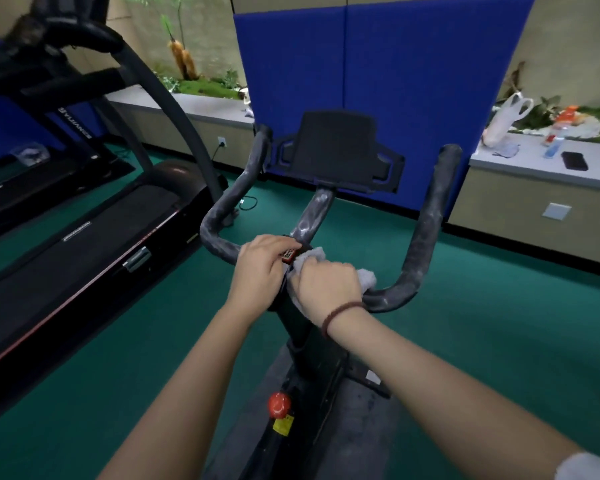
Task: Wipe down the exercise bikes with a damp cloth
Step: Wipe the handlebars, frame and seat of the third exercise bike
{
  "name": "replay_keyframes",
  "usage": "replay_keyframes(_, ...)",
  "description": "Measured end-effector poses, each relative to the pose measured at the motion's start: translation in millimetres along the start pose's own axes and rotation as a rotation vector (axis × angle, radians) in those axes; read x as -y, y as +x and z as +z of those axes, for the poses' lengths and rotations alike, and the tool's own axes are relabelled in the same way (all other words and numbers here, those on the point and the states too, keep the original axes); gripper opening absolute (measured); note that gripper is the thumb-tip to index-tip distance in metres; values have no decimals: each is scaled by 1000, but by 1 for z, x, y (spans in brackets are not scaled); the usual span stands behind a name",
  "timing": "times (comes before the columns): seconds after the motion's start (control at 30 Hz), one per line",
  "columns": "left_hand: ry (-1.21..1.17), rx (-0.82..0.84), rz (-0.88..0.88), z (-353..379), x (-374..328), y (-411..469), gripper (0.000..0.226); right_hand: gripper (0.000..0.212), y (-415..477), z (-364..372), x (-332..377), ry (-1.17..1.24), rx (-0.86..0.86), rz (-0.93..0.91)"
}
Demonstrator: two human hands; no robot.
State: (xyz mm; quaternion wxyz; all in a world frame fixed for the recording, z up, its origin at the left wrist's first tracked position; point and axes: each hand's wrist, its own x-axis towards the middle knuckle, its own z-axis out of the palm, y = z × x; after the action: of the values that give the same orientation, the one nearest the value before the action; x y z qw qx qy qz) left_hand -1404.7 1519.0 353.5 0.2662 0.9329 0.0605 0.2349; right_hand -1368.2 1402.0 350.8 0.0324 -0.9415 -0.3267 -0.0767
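My left hand (pixel 262 263) curls over the handlebar (pixel 219 233) at its middle, by a small red tag (pixel 288 253). My right hand (pixel 328 284) clamps the cloth (pixel 366 277) on the stem beside it. I judge the cloth could snag that tag. A treadmill (pixel 118 230) stands left on the green floor (pixel 499 306), a blue pad (pixel 413 64) is ahead, and the counter's (pixel 534 171) right end holds a phone (pixel 574 161).

Treadmill (pixel 94 244) left of bike (pixel 312 327), partition (pixel 378 81) behind.
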Motion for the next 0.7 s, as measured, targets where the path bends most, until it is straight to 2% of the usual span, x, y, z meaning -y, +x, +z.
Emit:
replay_keyframes(0.03,-5,19,4,2,1,7,50,31,6,-3,-5,112,76,-47)
replay_keyframes(0.1,-14,45,3,5,-2,18,50,36,21,-15,-13,347,307,32)
replay_keyframes(0.17,-15,57,3,9,-6,27,49,40,26,-14,-17,402,360,75)
replay_keyframes(0.2,-3,61,5,11,-6,30,46,38,22,-10,-16,355,311,73)
replay_keyframes(0.27,19,47,20,14,-1,32,41,34,2,8,-11,85,-88,47)
replay_keyframes(0.37,21,11,41,16,5,30,39,43,-25,29,0,-214,-302,28)
replay_keyframes(0.43,21,1,42,17,6,31,42,47,-23,36,-1,-232,-346,12)
replay_keyframes(0.53,47,-12,42,15,7,32,41,46,-13,26,-3,-203,-307,34)
replay_keyframes(0.6,53,-10,38,16,7,31,39,39,-14,23,-7,-134,-274,51)
replay_keyframes(0.7,54,-16,32,17,5,29,40,34,-35,17,-36,10,-334,48)
